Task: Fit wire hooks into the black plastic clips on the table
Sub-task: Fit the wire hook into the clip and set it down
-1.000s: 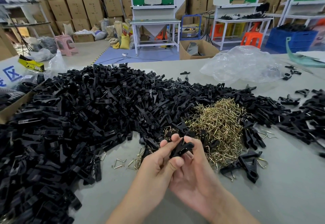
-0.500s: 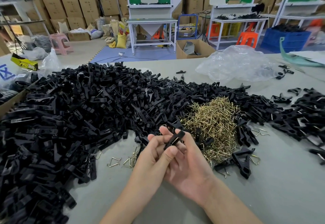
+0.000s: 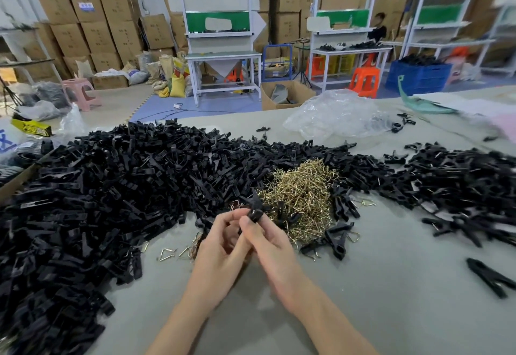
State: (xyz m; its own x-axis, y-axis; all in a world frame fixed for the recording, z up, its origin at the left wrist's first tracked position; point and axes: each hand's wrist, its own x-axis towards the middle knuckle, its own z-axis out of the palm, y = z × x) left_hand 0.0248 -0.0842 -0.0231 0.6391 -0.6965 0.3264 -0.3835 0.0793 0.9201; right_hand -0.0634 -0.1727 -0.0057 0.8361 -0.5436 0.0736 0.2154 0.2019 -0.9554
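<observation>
Holds one black clip (image 3: pixel 254 209) above the table (image 3: pixel 391 285), front and centre, long axis pointing up and away from the body. Pinches its lower end with right hand (image 3: pixel 268 240); curls left hand (image 3: pixel 220 246) fingers close beside it, contact unclear. Probably needs a hook next: heap of wire hooks (image 3: pixel 304 190) just beyond, slightly rightward, nearer the right hand

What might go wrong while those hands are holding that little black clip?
The black clip is pinched only at the fingertips of the left hand and right hand, so it may slip and drop into the big clip pile, where it would be hard to find. The wire hooks look thin and tangled, so pulling one out might drag others along or poke a finger.
</observation>
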